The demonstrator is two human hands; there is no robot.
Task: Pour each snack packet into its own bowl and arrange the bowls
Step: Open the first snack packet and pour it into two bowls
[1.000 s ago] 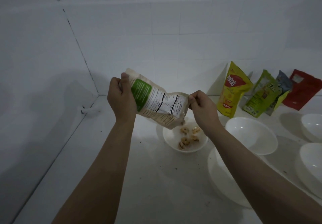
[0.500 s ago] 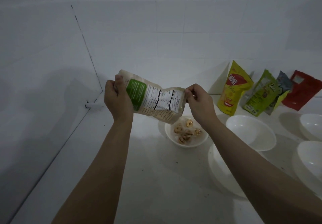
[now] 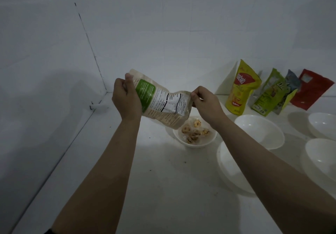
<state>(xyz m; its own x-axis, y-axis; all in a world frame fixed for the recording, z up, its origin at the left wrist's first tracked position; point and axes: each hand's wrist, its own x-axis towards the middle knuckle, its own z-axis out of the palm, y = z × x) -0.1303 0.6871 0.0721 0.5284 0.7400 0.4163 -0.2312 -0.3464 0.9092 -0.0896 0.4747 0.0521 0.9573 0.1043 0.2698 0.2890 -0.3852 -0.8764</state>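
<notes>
We are holding a tan-and-green packet [image 3: 161, 104] sideways above a small bowl [image 3: 195, 139] of snack pieces [image 3: 193, 133]; left hand [image 3: 127, 99] is gripping one end, right hand [image 3: 204, 100] is pinching the other. Four packets [image 3: 241, 88] are leaning against the wall.

Beige-green packet [image 3: 162, 104] tilted above small snack-filled bowl [image 3: 195, 139].
</notes>
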